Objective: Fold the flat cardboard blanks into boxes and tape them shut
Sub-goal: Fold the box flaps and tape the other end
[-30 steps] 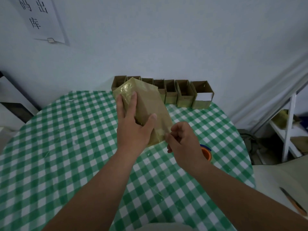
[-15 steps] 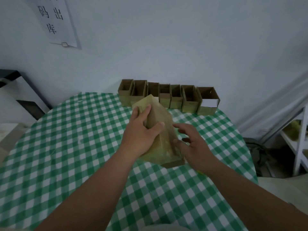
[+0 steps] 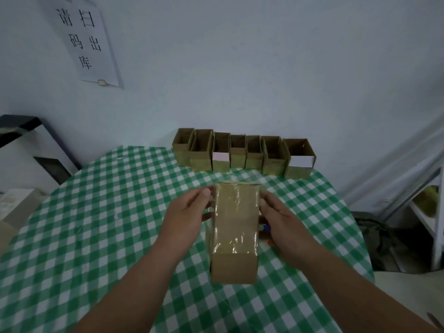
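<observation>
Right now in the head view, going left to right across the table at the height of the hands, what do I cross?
Bare green checked tablecloth → left hand → taped cardboard box held between both hands → right hand → more tablecloth up to the table's right edge.

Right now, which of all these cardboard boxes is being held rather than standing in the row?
The taped box nearest the camera, held between the left hand and right hand; the other seven stand open-topped by the wall.

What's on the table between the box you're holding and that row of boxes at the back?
Nothing: in the head view only bare checked tablecloth lies between the held box and the row of boxes.
</observation>
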